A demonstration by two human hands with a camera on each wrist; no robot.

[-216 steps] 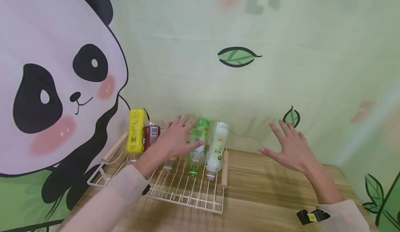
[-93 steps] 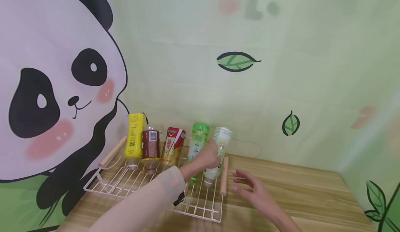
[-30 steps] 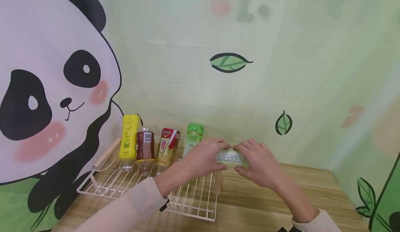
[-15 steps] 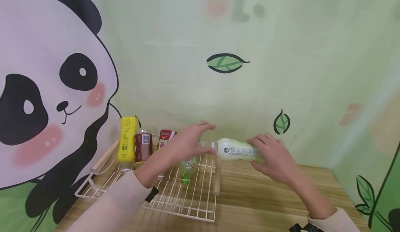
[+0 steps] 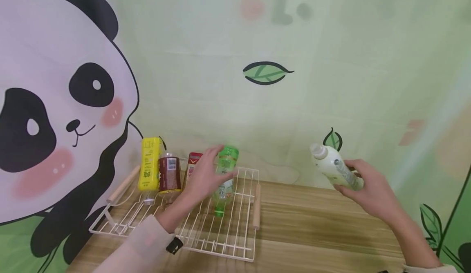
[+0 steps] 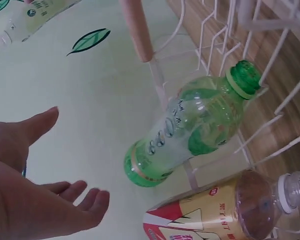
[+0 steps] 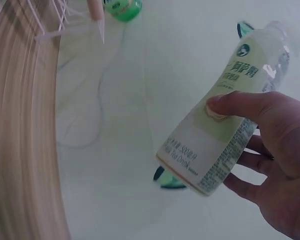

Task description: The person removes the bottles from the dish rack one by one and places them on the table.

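My right hand (image 5: 371,189) grips a white and pale green milk tea bottle (image 5: 336,166) round its body, raised over the right part of the table. The neck tilts up and left. In the right wrist view, the thumb presses on the label of the milk tea bottle (image 7: 210,135). My left hand (image 5: 202,181), holding nothing, hovers over the rack with fingers spread. Nearest to it is a clear bottle with green ends (image 5: 225,191), lying neck-down on the rack; in the left wrist view a gap shows between the fingers (image 6: 92,205) and this green bottle (image 6: 200,120).
A white wire rack (image 5: 220,250) with wooden handles (image 5: 256,207) stands on the wooden table (image 5: 312,228). It also bears a yellow bottle (image 5: 150,162), a dark red-labelled bottle (image 5: 170,175) and a red-and-gold-labelled bottle (image 6: 220,210). A panda-print backdrop (image 5: 206,109) rises behind.
Both hands came together on the milk tea bottle, lifted from the rack's right end. The left hand let go and moved back left; the right hand carried the bottle right, tilting its neck up.
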